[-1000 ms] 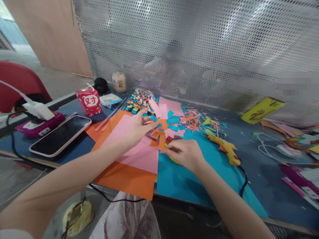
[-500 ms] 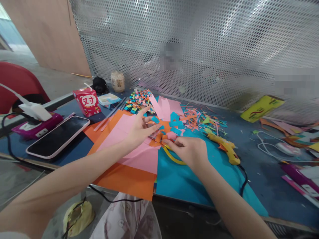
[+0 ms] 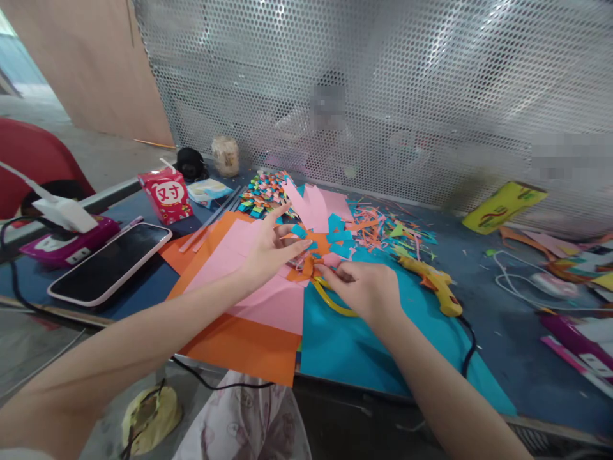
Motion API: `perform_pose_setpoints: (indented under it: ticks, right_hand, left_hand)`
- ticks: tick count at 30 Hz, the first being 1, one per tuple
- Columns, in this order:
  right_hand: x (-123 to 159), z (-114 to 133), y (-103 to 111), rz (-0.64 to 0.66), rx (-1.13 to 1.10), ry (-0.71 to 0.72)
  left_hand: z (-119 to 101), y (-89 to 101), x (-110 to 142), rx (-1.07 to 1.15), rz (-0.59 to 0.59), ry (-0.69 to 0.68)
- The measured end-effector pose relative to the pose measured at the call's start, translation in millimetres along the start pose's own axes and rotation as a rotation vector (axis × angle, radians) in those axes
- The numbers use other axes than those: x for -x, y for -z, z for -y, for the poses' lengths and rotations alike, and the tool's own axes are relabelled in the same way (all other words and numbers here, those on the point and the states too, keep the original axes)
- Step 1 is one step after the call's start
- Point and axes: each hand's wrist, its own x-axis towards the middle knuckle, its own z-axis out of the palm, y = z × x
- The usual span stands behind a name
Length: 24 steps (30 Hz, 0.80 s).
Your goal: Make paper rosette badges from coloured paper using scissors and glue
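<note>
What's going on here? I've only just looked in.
A person has both hands at an orange paper piece with blue tabs. The left hand is along its left side; the right hand has its fingertips at an orange strip. A glue gun lies to the right.

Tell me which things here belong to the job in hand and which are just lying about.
Likely the job:
- orange paper strip at the right hand
- blue paper bits by the left hand
- glue gun

Likely lying about:
- phone
- red carton
- yellow packet
</note>
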Motion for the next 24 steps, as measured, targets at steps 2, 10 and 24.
perform_pose_setpoints:
  ticks: [2,10,24]
  right_hand:
    - [0,1,1,-0.006,-0.009,-0.012]
    - [0,-10,12,-0.082,-0.281,0.012]
    - [-12,-17,2,-0.326,-0.666,0.226]
  left_hand:
    - [-1,-0.9,0,0.017,-0.016,0.008]
    - [5,10.3,-6,0.098,-0.072,0.108]
    - [-12,11.2,0,-0.027,0.173,0.303]
